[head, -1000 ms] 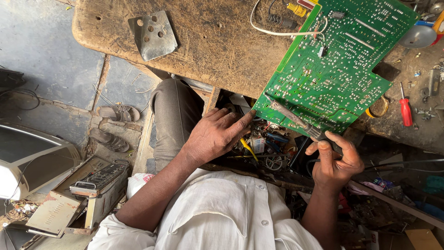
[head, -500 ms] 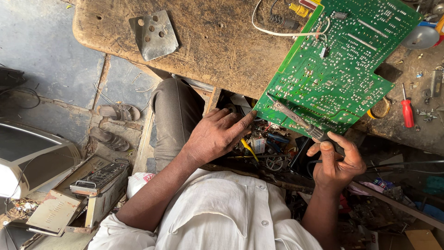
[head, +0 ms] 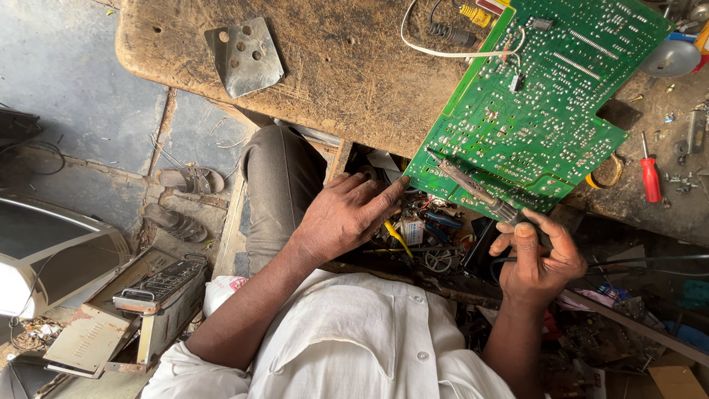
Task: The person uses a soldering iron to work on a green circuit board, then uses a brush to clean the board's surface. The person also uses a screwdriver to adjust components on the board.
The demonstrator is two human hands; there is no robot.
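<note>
Floor, far left: a grey boxy appliance point(head: 52, 258) and a cassette-style radio unit point(head: 159, 284) lying on its side; a pair of sandals point(head: 185, 199) on the slabs beside my knee.

Tabletop point(head: 332, 81), left end: one drilled metal plate point(head: 247, 55), lying flat near the near edge, well apart from everything else.

Below the tabletop's near edge, middle: my left hand point(head: 347, 214), palm down, fingers spread and extended, the fingertips touching the near left corner of the circuit board. It pinches nothing. Under and beside it, an open tray of small parts point(head: 428, 236) with a yellow-handled tool among them.

Tabletop, right half: green circuit board point(head: 539, 111), solder side up, lying tilted across the near edge so its lower corner overhangs. A white wire point(head: 436, 52) loops from its upper edge across the tabletop.

Over the board's near edge: soldering iron point(head: 473, 188), its tip resting on the board close to the left corner, its shaft running back to my right hand point(head: 535, 258). That grip is pressed together around the iron's handle, thumb on top.

Tabletop, right end: roll of yellow tape point(head: 607, 171) just beside the board, a red-handled screwdriver point(head: 650, 174), a round metal dish point(head: 670, 58) near the far edge, loose screws scattered between.
</note>
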